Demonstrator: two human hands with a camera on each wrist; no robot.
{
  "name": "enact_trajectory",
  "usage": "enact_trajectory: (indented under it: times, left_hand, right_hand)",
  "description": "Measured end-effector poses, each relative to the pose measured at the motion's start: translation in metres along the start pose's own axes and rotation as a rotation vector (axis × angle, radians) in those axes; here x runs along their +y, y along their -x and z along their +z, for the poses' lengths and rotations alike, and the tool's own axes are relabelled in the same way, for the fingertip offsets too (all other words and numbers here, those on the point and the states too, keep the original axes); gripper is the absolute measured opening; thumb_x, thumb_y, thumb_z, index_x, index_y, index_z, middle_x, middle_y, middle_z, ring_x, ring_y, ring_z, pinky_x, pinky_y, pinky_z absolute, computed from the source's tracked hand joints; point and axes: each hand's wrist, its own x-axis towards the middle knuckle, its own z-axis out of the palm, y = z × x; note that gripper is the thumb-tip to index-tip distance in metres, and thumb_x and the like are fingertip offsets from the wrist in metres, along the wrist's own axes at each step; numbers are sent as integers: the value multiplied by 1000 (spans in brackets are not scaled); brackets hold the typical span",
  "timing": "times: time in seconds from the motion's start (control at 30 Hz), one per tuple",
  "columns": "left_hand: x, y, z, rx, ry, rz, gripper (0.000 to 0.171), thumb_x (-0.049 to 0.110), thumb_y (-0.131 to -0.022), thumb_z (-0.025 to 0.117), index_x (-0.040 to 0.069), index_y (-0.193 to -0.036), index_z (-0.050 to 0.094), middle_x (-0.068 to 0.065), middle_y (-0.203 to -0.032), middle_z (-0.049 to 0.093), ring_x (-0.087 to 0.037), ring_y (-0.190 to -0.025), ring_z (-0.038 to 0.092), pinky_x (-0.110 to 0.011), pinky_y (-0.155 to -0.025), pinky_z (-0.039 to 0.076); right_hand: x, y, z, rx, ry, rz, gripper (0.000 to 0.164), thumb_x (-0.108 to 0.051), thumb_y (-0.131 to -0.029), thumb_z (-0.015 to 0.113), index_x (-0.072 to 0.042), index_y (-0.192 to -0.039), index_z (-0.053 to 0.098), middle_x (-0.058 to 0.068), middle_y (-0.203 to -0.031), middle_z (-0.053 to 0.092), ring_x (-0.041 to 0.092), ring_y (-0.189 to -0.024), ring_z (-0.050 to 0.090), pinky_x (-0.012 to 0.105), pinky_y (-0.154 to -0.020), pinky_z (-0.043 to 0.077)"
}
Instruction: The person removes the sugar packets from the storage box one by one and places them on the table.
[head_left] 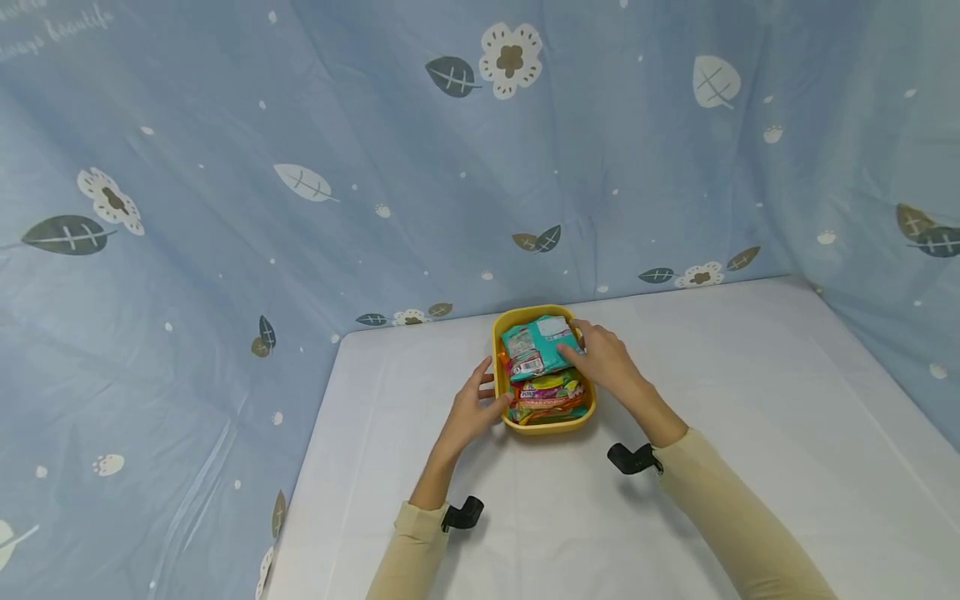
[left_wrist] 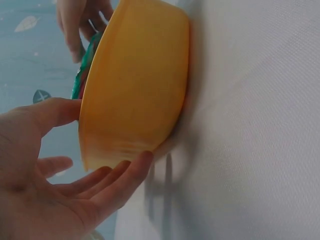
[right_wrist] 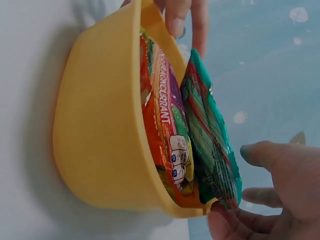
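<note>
A yellow plastic tub holds several snack packets. Uppermost is a teal packet, tilted against the far right part of the rim. Below it lies an orange and purple packet with "blackcurrant" lettering. My left hand holds the tub's left side, thumb at the rim and fingers along the outer wall. At the right, my right hand is around the teal packet's edge. In the right wrist view its thumb stands just off the packet's face, with the other fingers by the rim and packet edge.
The tub stands on a white-covered table, near its back edge. A blue curtain with leaf and flower prints hangs behind and at the sides. Each wrist wears a black camera mount.
</note>
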Motion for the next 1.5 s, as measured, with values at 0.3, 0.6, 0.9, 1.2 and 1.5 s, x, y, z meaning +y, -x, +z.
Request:
enact_trajectory:
  times: [0.3, 0.6, 0.9, 1.2, 1.5]
  left_hand:
    - [7, -1, -1, -10, 6, 11, 75, 30, -85, 61, 19, -146, 19, -17, -131, 45, -33, -112, 53, -41, -82, 52]
    - [-18, -10, 7, 8, -20, 25, 75, 34, -84, 61, 26, -145, 19, -9, -129, 46, -26, -108, 54, -33, -78, 52]
    - [-14, -9, 6, -3, -14, 15, 75, 28, -85, 61, 25, -146, 18, -10, -131, 45, -27, -110, 54, -32, -78, 53]
    - [-4, -8, 4, -22, -17, -2, 74, 18, -84, 59, 22, -146, 17, -10, -137, 41, -28, -112, 54, -31, -79, 53]
    - [-13, -13, 6, -5, -61, -10, 75, 19, -84, 58, 21, -146, 18, -8, -137, 41, -24, -112, 53, -31, -83, 52]
  right_hand:
    - [-4, -5, 2, -22, -43, 36, 63, -43, -88, 52, -5, -136, 37, 10, -89, 57, 22, -78, 50, 27, -59, 42]
    - [-2, -9, 7, -72, -81, 47, 65, -46, -88, 50, -6, -138, 35, 19, -120, 55, 33, -106, 54, 48, -87, 48]
    - [-3, -14, 15, -66, -111, 51, 65, -47, -87, 52, -9, -138, 37, 19, -135, 46, 38, -121, 44, 55, -97, 39]
    - [-5, -20, 21, -71, -211, 45, 65, -46, -85, 56, -9, -136, 40, 17, -138, 42, 35, -126, 39, 53, -102, 35]
    - [-6, -23, 22, -101, -270, 69, 65, -47, -83, 58, -11, -135, 42, 17, -138, 41, 34, -123, 42, 53, -100, 38]
